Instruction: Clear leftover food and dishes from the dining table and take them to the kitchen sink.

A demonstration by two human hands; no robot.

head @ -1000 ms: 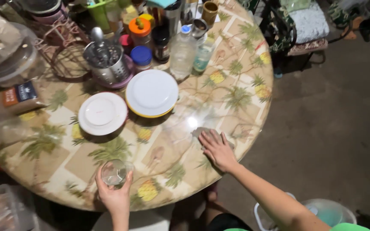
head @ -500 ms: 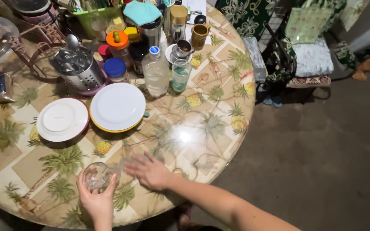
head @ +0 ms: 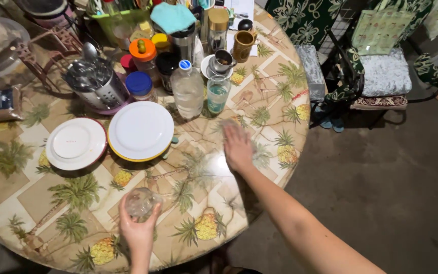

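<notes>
Left hand (head: 139, 231) wraps a clear glass (head: 140, 203) from below, fingers curled round its sides; the glass looks tipped toward the camera and just off the table (head: 36, 203), near the front edge. Probably lifted so the surface under it is free.

Right hand (head: 238, 147) lies flat, palm down, fingers spread, nothing clenched. It presses on a thin pale cloth (head: 224, 124), mostly hidden under the fingers and blurred, so only its far edge shows. A flat palm suits wiping: it spreads pressure across the glossy palm-and-pineapple table cover.

Just beyond the right hand: a small tumbler (head: 217, 94) with teal liquid and a clear water bottle (head: 187, 90) with a blue cap, standing upright side by side. To their left, a white plate (head: 141, 130) stacked on a yellow-rimmed one, and beside it a second white plate (head: 75, 143) with a darker rim; both sit back from the front strip of the table.

Farther back, clutter crowds the rear edge: steel cutlery holder (head: 97, 83) with spoons, jar with blue lid (head: 140, 84), jar with orange lid (head: 143, 53), brown mug (head: 243, 45), small metal cup on a saucer (head: 219, 60).

Off the table to the right: a cushioned chair (head: 381, 76) and bare floor (head: 381, 193).
</notes>
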